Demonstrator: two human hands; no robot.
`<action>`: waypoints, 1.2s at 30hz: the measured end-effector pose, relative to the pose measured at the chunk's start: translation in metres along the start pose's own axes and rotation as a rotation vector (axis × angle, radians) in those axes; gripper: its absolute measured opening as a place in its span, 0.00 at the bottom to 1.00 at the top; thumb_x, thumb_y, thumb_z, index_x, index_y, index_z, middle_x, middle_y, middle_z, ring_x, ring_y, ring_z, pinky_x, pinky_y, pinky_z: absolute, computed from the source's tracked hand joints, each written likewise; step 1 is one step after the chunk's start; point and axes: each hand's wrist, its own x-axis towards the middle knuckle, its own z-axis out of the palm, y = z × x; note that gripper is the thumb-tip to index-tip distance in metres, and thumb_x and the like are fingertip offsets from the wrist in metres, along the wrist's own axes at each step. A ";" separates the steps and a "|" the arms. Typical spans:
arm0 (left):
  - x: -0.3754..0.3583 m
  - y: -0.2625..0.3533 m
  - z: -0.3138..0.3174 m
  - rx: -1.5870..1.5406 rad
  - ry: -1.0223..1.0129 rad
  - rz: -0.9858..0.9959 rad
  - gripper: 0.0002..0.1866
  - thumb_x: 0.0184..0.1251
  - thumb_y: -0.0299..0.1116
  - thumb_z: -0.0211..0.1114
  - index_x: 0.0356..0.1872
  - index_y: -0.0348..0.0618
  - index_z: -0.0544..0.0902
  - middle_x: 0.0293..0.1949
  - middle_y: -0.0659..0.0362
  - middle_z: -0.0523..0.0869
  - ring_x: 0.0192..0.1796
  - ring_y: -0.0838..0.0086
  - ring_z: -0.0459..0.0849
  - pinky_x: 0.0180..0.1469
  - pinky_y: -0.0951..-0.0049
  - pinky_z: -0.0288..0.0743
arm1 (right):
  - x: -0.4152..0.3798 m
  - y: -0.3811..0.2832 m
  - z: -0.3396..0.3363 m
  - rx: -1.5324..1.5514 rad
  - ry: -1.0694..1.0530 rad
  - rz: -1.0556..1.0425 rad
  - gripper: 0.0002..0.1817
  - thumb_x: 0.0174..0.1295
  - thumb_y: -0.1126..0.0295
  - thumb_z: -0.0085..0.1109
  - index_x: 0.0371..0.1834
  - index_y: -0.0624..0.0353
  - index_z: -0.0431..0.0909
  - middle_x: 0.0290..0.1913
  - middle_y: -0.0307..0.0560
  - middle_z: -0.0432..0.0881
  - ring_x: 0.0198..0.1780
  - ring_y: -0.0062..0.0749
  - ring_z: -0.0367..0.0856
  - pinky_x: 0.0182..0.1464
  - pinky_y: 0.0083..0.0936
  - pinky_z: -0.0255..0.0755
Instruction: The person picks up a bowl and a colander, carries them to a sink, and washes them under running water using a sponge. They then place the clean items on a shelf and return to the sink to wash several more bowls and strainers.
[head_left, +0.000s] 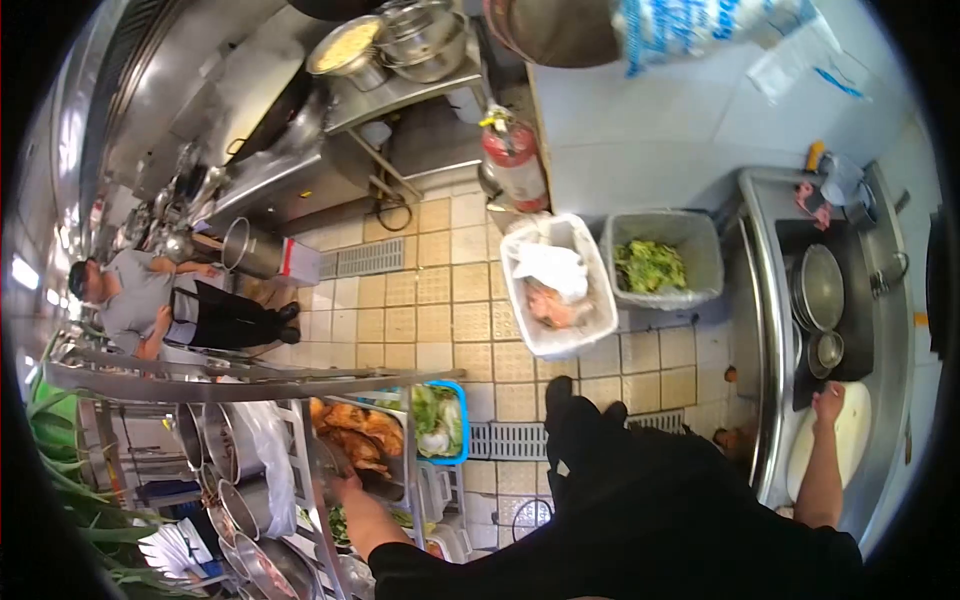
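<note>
At the rack on the left, my left hand is at the near edge of a metal tray of browned roast meat; its fingers are partly hidden there. Over at the sink on the right, my right hand rests at the upper edge of a round white board, its fingers bent together. Whether it grips the board or something small is too small to tell. Metal bowls sit in the sink beyond that hand.
A white bin with a white bag and a grey bin of greens stand ahead on the tiles. Behind them is a fire extinguisher. Another person stands at the left. A blue-rimmed basket holds leafy vegetables.
</note>
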 end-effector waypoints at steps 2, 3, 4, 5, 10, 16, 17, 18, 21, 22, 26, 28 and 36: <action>0.006 0.002 -0.003 0.004 -0.009 -0.047 0.26 0.73 0.47 0.62 0.60 0.32 0.80 0.53 0.39 0.84 0.54 0.43 0.83 0.58 0.51 0.77 | -0.007 -0.034 0.005 -0.074 0.026 -0.017 0.10 0.75 0.62 0.56 0.54 0.48 0.70 0.33 0.35 0.76 0.24 0.20 0.76 0.22 0.16 0.67; 0.007 0.002 -0.003 0.007 -0.014 -0.064 0.26 0.74 0.46 0.61 0.59 0.33 0.80 0.52 0.39 0.85 0.52 0.43 0.84 0.56 0.50 0.78 | 0.001 -0.035 0.006 -0.076 0.031 -0.015 0.09 0.76 0.62 0.55 0.54 0.48 0.71 0.34 0.35 0.76 0.23 0.20 0.75 0.21 0.16 0.66; 0.009 0.001 -0.001 0.015 -0.020 -0.080 0.25 0.74 0.46 0.61 0.59 0.34 0.81 0.51 0.39 0.85 0.51 0.43 0.84 0.55 0.50 0.79 | 0.011 -0.037 0.006 -0.087 0.034 -0.014 0.08 0.76 0.62 0.55 0.53 0.47 0.71 0.35 0.34 0.76 0.23 0.20 0.75 0.21 0.15 0.65; 0.008 0.000 -0.001 0.026 -0.022 -0.090 0.24 0.75 0.46 0.60 0.58 0.35 0.81 0.50 0.40 0.86 0.49 0.42 0.85 0.54 0.49 0.79 | 0.017 -0.040 0.006 -0.095 0.016 0.000 0.08 0.76 0.63 0.54 0.52 0.48 0.72 0.36 0.35 0.76 0.23 0.19 0.74 0.21 0.16 0.66; -0.051 -0.008 0.027 0.079 0.034 -0.027 0.20 0.76 0.45 0.60 0.54 0.36 0.82 0.45 0.39 0.86 0.44 0.41 0.86 0.48 0.47 0.80 | -0.002 -0.051 0.030 0.082 0.035 -0.140 0.13 0.76 0.63 0.55 0.58 0.52 0.72 0.42 0.36 0.78 0.25 0.19 0.75 0.24 0.15 0.69; -0.180 -0.025 0.080 -0.263 -0.095 0.532 0.14 0.68 0.40 0.67 0.36 0.37 0.80 0.32 0.49 0.82 0.35 0.56 0.82 0.41 0.57 0.77 | -0.057 -0.129 0.059 -0.178 -0.009 -0.459 0.17 0.71 0.67 0.57 0.61 0.56 0.75 0.53 0.43 0.82 0.47 0.27 0.83 0.45 0.23 0.80; -0.196 -0.007 0.088 -0.164 -0.143 0.676 0.13 0.66 0.38 0.65 0.33 0.38 0.78 0.30 0.51 0.80 0.32 0.60 0.80 0.37 0.58 0.75 | -0.090 -0.175 0.066 -0.362 0.038 -0.578 0.17 0.70 0.69 0.56 0.60 0.57 0.77 0.55 0.45 0.82 0.50 0.29 0.83 0.49 0.25 0.80; -0.211 0.021 0.094 -0.044 -0.107 0.908 0.12 0.65 0.37 0.64 0.30 0.39 0.77 0.27 0.54 0.79 0.29 0.63 0.78 0.33 0.59 0.72 | -0.096 -0.188 0.075 0.159 -0.087 -0.263 0.17 0.67 0.75 0.56 0.59 0.58 0.78 0.55 0.45 0.82 0.51 0.29 0.83 0.47 0.24 0.80; -0.265 0.141 0.104 -0.178 -0.364 1.179 0.09 0.62 0.34 0.61 0.26 0.41 0.76 0.22 0.61 0.75 0.23 0.74 0.71 0.24 0.65 0.64 | -0.085 -0.184 0.090 0.276 -0.400 -0.235 0.10 0.71 0.70 0.60 0.52 0.58 0.79 0.48 0.42 0.83 0.47 0.26 0.84 0.46 0.27 0.82; -0.333 0.225 0.058 -0.395 -0.668 0.969 0.08 0.63 0.34 0.61 0.28 0.42 0.76 0.22 0.64 0.73 0.23 0.77 0.69 0.24 0.68 0.61 | -0.090 -0.187 0.094 0.099 -0.445 -0.400 0.11 0.70 0.66 0.63 0.51 0.58 0.80 0.48 0.41 0.83 0.45 0.25 0.85 0.46 0.25 0.81; -0.570 0.460 -0.048 -0.640 -1.095 1.070 0.09 0.67 0.30 0.61 0.43 0.37 0.84 0.30 0.62 0.82 0.29 0.79 0.79 0.29 0.75 0.75 | -0.109 -0.204 0.064 0.272 -0.864 -0.190 0.40 0.68 0.49 0.67 0.77 0.55 0.62 0.66 0.55 0.78 0.41 0.26 0.85 0.47 0.26 0.80; -0.654 0.529 -0.057 -0.345 -1.184 1.249 0.12 0.68 0.30 0.61 0.46 0.34 0.84 0.36 0.58 0.88 0.32 0.76 0.85 0.31 0.73 0.79 | -0.100 -0.207 0.035 0.349 -0.847 -0.039 0.47 0.68 0.49 0.66 0.82 0.54 0.50 0.68 0.62 0.75 0.39 0.28 0.85 0.46 0.27 0.81; -0.995 0.706 -0.028 0.056 -1.176 1.993 0.24 0.71 0.42 0.70 0.61 0.39 0.78 0.40 0.61 0.84 0.45 0.74 0.83 0.51 0.71 0.78 | 0.023 -0.100 -0.028 0.360 -0.158 0.256 0.36 0.63 0.73 0.55 0.77 0.60 0.59 0.50 0.56 0.86 0.41 0.38 0.88 0.38 0.35 0.83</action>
